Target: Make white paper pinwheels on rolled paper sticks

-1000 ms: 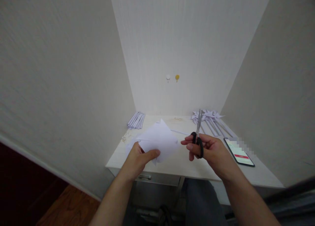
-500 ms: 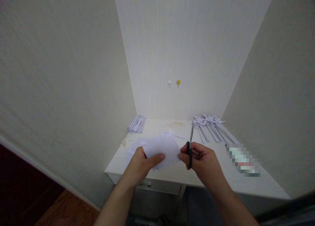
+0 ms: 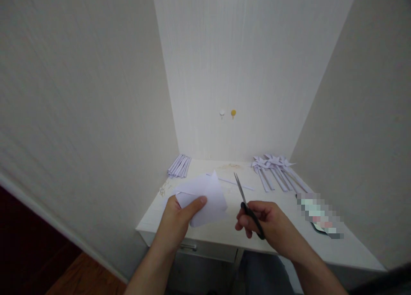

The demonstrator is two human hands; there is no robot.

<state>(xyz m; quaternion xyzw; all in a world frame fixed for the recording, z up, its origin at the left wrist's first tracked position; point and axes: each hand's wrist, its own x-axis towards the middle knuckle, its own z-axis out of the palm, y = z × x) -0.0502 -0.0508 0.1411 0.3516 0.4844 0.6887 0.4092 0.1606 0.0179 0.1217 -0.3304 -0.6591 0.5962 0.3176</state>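
Note:
My left hand (image 3: 181, 220) grips a piece of white paper (image 3: 210, 205), its thumb pressed on the top face and its fingers hidden underneath. The sheet is held above the front of the table and one corner points toward the back wall. In my right hand (image 3: 261, 220) is a pair of scissors (image 3: 247, 209) with black handles; the slim metal blades point up and to the left, slightly parted at the tips. The blades are apart from the paper. Behind the sheet, a thin white paper strip (image 3: 237, 184) lies on the table.
On the white table (image 3: 221, 237), rolled paper sticks (image 3: 180, 166) are stacked at back left, beside small pale bits (image 3: 163, 189). Several paper pinwheels (image 3: 272, 168) with stick handles lie at back right. A blurred-out, phone-like object (image 3: 319, 218) lies at right. Walls enclose three sides.
My right hand has let go of the paper's right edge and drawn back to the right. The scissors have tipped from nearly upright to leaning left. The left hand still holds the paper.

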